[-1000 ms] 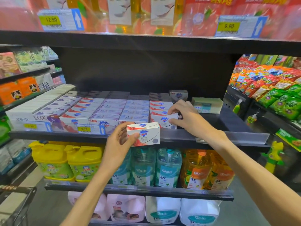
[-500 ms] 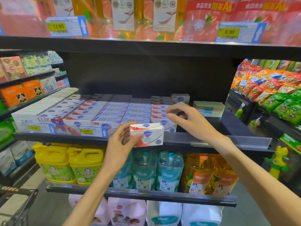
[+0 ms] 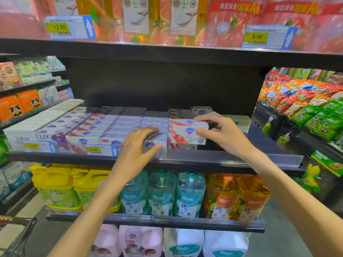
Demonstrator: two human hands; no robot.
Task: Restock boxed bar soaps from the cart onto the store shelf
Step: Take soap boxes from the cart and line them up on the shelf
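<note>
Soap box (image 3: 187, 133): your right hand (image 3: 222, 134) pinches it at 3 o'clock end, seating it atop front stack. Left hand (image 3: 143, 143), fingers spread, steadies neighbouring row (image 3: 156, 130) against shift.

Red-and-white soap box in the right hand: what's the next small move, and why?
Probably lower it onto the rightmost stack and let go. The right hand grips the red-and-white soap box just above that column's front, roughly square with the row, while the left hand rests on the neighbouring boxes.
</note>
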